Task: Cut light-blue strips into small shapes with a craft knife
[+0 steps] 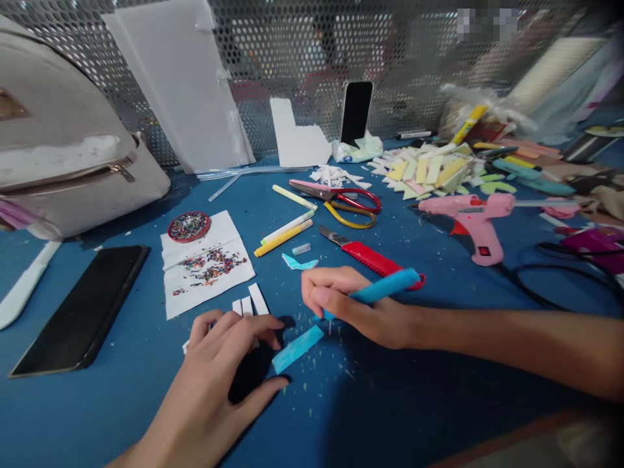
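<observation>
My right hand grips a blue marker, its tip end pointing down to the left near the table. A short blue-coloured strip lies flat on the table just below the marker's tip. My left hand is open, its thumb and forefinger spread on either side of the strip's left end; I cannot tell if they touch it. Several white strips lie beyond the left fingers, partly hidden by them. A small blue scrap and a marker cap lie above my right hand.
A red utility knife, scissors and several markers lie ahead. At right sits a pink glue gun with its cord. Left are a black phone, a bead-covered paper and a backpack. Cut strips are heaped behind.
</observation>
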Tool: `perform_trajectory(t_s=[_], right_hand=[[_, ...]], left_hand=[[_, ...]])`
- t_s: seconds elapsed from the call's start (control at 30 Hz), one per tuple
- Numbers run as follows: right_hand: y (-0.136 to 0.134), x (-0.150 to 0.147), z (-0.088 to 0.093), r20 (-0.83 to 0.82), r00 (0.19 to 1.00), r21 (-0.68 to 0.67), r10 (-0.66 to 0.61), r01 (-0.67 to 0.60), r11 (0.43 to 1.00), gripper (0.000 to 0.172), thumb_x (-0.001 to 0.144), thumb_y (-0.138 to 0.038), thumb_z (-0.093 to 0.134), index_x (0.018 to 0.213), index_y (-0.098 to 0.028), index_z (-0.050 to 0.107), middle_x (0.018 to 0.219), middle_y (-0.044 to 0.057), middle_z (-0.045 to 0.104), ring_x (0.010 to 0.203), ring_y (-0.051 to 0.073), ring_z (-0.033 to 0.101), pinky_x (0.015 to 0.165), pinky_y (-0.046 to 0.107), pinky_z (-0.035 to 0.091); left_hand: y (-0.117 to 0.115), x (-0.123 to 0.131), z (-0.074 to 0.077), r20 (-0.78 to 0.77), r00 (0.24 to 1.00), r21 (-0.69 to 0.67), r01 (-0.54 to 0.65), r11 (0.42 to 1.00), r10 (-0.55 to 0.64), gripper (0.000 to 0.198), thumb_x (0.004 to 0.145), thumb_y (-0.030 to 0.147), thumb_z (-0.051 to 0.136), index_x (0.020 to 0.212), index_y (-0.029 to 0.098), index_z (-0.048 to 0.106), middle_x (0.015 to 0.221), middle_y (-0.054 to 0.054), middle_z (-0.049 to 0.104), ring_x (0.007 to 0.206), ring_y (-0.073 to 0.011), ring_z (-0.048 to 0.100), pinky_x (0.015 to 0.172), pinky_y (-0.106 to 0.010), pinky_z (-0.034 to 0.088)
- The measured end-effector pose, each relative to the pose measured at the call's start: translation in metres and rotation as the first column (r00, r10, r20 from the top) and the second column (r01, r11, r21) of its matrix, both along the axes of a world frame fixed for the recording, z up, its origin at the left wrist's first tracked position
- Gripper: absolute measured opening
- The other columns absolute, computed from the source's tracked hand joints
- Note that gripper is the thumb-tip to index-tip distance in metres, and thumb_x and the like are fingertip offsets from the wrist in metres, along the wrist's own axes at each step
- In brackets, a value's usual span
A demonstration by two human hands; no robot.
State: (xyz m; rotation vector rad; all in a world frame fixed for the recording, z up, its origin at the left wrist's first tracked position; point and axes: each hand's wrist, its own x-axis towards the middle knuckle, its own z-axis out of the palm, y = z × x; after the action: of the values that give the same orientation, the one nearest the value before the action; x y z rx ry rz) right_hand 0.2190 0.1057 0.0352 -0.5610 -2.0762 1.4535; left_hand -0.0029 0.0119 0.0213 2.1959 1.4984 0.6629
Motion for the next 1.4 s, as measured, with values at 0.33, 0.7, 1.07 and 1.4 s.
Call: perform_trajectory(t_s=[0.33,0.7,1.07,1.4], right_hand=[[-0.008,-0.016,-0.007,0.165,0.986,0.094,-0.001,-0.014,0.995,0.039,0.09,-0.02,0.048,0.06,-0.018,0.024,0.056,-0.007,0.025,0.052,0.006,0.023,0.048,0.022,0.022],[-0.006,-0.015,-0.011,0.218,0.975,0.162,0.045,-0.081,0.983,0.037,0.092,-0.02,0.047,0.062,-0.018,0.025,0.057,-0.007,0.025,0.052,0.006,0.025,0.047,0.022,0.019],[-0.005,-0.013,-0.012,0.204,0.969,0.196,-0.138,0.098,0.976,0.036,0.092,-0.017,0.044,0.062,-0.018,0.025,0.056,-0.007,0.025,0.053,0.007,0.025,0.049,0.024,0.019],[-0.008,-0.012,-0.007,0.196,0.977,0.161,0.081,-0.114,0.98,0.037,0.088,-0.017,0.048,0.061,-0.018,0.023,0.056,-0.007,0.022,0.051,0.006,0.023,0.047,0.024,0.017]], left_hand=[[-0.002,0.003,0.0,-0.023,1.0,0.003,-0.017,1.0,0.017,0.033,0.09,0.029,0.056,0.12,0.035,0.045,0.092,0.005,0.063,0.087,-0.018,0.055,0.085,-0.035,0.038],[0.0,-0.003,-0.001,-0.072,0.997,-0.012,0.035,0.999,-0.036,0.036,0.09,0.029,0.056,0.122,0.035,0.041,0.091,0.006,0.062,0.087,-0.0151,0.057,0.082,-0.033,0.043],[0.0,-0.002,-0.003,-0.056,0.998,0.0,0.033,0.999,-0.033,0.039,0.089,0.028,0.058,0.124,0.032,0.041,0.092,0.005,0.062,0.087,-0.0153,0.057,0.085,-0.035,0.043],[0.002,0.0,-0.001,-0.07,0.997,-0.005,0.031,1.0,-0.031,0.037,0.089,0.03,0.058,0.122,0.033,0.041,0.091,0.006,0.062,0.087,-0.0148,0.058,0.084,-0.034,0.044]])
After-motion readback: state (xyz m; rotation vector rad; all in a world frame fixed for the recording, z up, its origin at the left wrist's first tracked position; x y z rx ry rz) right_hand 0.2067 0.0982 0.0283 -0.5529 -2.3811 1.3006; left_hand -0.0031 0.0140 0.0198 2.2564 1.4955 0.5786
